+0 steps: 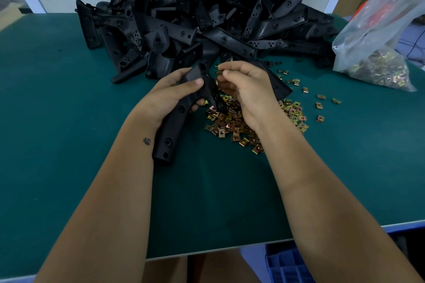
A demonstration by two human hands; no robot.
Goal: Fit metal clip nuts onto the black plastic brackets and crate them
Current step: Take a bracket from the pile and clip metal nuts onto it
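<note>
The green counter (69,122) is filling most of the frame, and across the upper middle a big heap of black brackets (207,14) is waiting its turn. At the right edge a clear plastic bag (377,37) is slumping, more clips showing through its lower part. Bottom right, under the counter edge, a corner of a blue crate (287,266) is peeking in.

Centre frame, a loose spread of clip nuts (230,126) is glinting gold, with strays trailing toward the right.

Now the action: the left hand (167,99) is wrapping round one bracket (172,131), thumb pressing across its face, the long end pointing down toward the lower middle of the frame. Its grip is clamped firmly on the plastic. The right hand (243,89) is hovering just beside the bracket's upper end, thumb and forefinger closed together on a single clip nut (219,72), which is sitting right at the bracket's edge.

To do this one well, I'd say the clip's open mouth is needing to face the bracket edge squarely, lined up with a hole, then sliding on straight; any skew looks likely to jam it. The left hand's steady hold is doing the bracing.
</note>
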